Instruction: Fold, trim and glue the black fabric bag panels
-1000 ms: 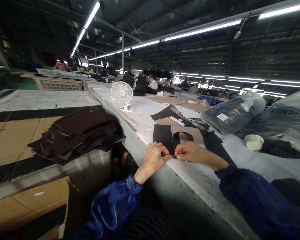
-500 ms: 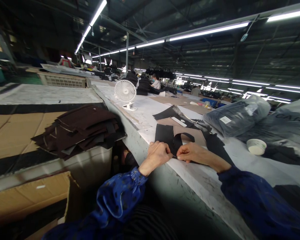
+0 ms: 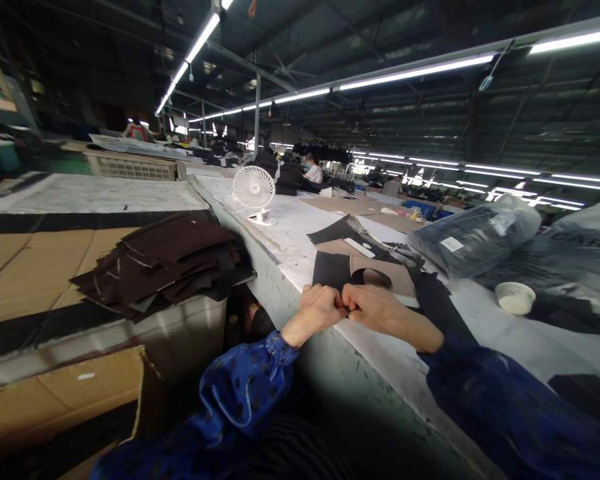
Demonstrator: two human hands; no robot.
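Observation:
My left hand (image 3: 316,308) and my right hand (image 3: 375,307) meet knuckle to knuckle at the near edge of a long white table (image 3: 380,363). Both are closed in a pinch on the near edge of a black fabric piece (image 3: 333,270). A brown cardboard pattern (image 3: 390,275) with a curved cutout lies on the fabric just beyond my hands. More black pieces (image 3: 345,230) and a white strip lie farther back. Blue patterned sleeves cover both my forearms.
A stack of dark brown cut pieces (image 3: 165,263) sits on the table to my left. A white desk fan (image 3: 254,190), a small white bowl (image 3: 514,297) and plastic-wrapped dark bundles (image 3: 475,240) stand on my table. A person (image 3: 311,168) works far back.
My hands have drawn together until they touch, closing the small gap between their pinched fingertips. The view has shifted slightly upward and right.

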